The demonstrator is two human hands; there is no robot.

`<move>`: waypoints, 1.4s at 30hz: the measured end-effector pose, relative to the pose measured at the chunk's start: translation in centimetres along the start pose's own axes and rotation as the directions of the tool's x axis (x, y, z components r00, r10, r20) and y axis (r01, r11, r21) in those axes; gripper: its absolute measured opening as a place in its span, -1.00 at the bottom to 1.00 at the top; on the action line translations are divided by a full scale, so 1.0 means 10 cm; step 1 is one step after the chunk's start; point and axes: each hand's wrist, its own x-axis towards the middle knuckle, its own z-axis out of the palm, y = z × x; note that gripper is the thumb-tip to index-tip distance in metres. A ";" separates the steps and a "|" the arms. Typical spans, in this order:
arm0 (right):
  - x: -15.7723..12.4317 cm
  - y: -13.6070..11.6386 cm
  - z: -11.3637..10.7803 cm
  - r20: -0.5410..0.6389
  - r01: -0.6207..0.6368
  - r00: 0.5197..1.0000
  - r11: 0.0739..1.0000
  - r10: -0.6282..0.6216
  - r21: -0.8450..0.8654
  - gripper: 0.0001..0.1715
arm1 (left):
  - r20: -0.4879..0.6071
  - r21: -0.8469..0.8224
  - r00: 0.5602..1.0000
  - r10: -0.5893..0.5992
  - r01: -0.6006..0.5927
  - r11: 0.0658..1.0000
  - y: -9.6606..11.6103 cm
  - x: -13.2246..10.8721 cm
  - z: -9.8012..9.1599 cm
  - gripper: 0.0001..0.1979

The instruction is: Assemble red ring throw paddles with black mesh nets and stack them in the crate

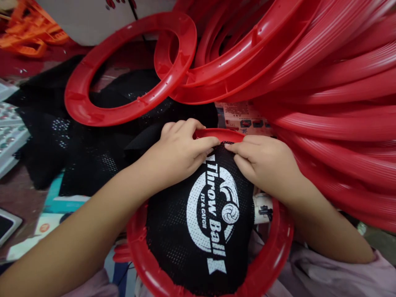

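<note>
In front of me lies a red plastic ring point(145, 264) with a black mesh fabric piece point(173, 231) across it, printed in white with "Throw Ball". My left hand point(182, 148) grips the mesh and the ring's far edge, thumb pointing right. Close beside it, my right hand point(262, 161) presses its fingertips on the mesh edge at the same spot. Along the left the mesh meets the ring; on the right a gap shows between them. What lies under the fingers is partly hidden.
A loose red ring point(83, 95) rests on black mesh pieces point(89, 152) at the upper left. Many nested red rings point(334, 123) fill the right. Orange plastic parts point(34, 31) lie at the far left, with a white tray point(12, 136) below them.
</note>
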 end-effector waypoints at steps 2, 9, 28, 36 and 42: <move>0.01 0.00 0.00 0.006 0.018 1.000 0.999 -0.018 -0.029 -0.61 | -0.021 0.053 1.000 -0.007 0.009 0.999 0.02 0.00 0.01 -0.67; 0.03 -0.02 0.02 -0.011 0.019 1.000 0.997 -0.020 -0.076 -0.59 | -0.051 0.096 0.999 -0.004 0.009 0.995 0.05 0.00 0.04 -0.63; -0.01 -0.26 -0.30 0.556 -0.080 0.830 0.997 0.056 0.018 -0.78 | -0.046 0.274 0.994 -0.097 0.106 0.956 0.06 0.03 -0.13 -0.60; -0.02 -0.14 -0.14 0.458 -0.037 0.889 0.999 0.022 0.024 -0.77 | 0.111 0.438 0.978 -0.178 0.113 0.892 0.19 -0.14 -0.39 -0.55; -0.02 -0.08 -0.13 0.267 0.016 0.960 0.966 -0.087 0.257 -0.70 | 0.049 0.048 0.990 0.135 -0.137 0.989 0.00 0.08 -0.39 -0.69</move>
